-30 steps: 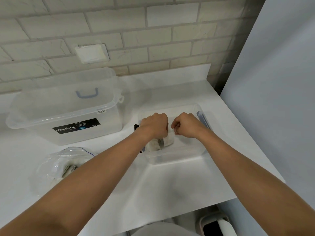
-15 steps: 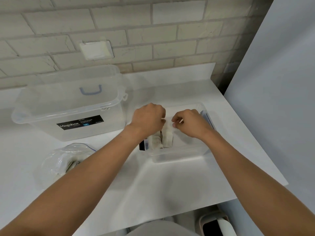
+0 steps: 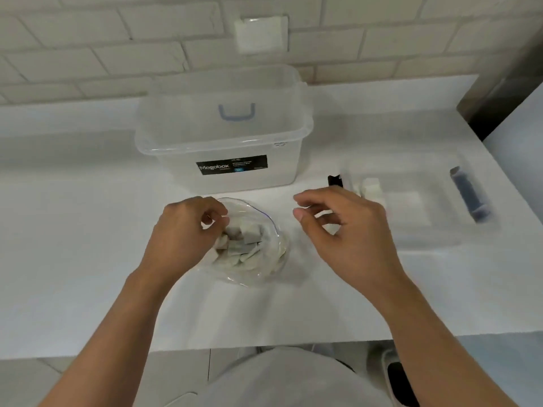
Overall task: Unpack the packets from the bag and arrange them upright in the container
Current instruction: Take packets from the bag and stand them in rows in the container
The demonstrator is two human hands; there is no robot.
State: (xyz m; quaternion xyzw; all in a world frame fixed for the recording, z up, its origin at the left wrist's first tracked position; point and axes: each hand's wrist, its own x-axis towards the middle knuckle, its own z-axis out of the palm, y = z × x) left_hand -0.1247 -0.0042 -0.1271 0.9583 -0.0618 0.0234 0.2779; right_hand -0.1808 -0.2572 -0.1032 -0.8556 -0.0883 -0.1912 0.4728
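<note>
clerk: item, bag (image 3: 264,259). clear plastic, mouth open, lying on counter (image 3: 88,259) in front of the person. contents: packets (image 3: 246,236), pale, heaped loose, several left.

checker: hands?

clerk: left hand (image 3: 182,230), at the bag's mouth, fingers curled, thumb and forefinger closed on what looks like the clear rim; rim or packet, not certain. right hand (image 3: 343,230), over the counter just beside the bag, fingers loosely bent, thumb apart, holding nothing.

checker: container?

clerk: container (image 3: 411,230), shallow, clear, right of the bag and apart from it. blue latch (image 3: 470,198) at its far end. stood packets (image 3: 371,188), a few, on edge at its left end; blurred, no count possible.

checker: other stock?

clerk: tub (image 3: 223,142), large, clear, megabox label, behind the bag. no part in the job, as far as can be judged.

checker: step in hand?

clerk: judged: fetching the next packet. task partway, more in bag than in container. next move calls for the right hand to enter the mouth while the left holds it open, take one packet by an edge, carry it right, and set it on edge against the stood packets so none topple.
</note>
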